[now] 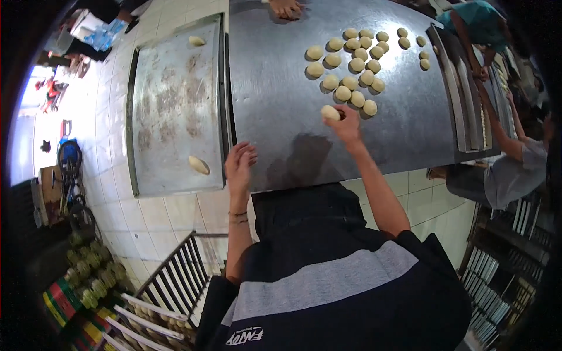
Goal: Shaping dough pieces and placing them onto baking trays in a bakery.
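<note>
My right hand [345,126] grips a pale dough ball [330,113] just below a cluster of several round dough balls [357,64] on the steel table [275,70]. My left hand [240,161] is at the table's near left part, beside the tray's right edge, fingers loosely curved and apart with nothing in them. On the worn metal tray [170,134] to the left lie two oval dough pieces [198,165], one near each end.
Another person's hands [285,8] rest at the table's far edge. Co-workers [509,169] stand on the right by long metal pans [459,93]. A railed rack [175,269] holding dough trays is at lower left, a tiled floor [105,146] on the left.
</note>
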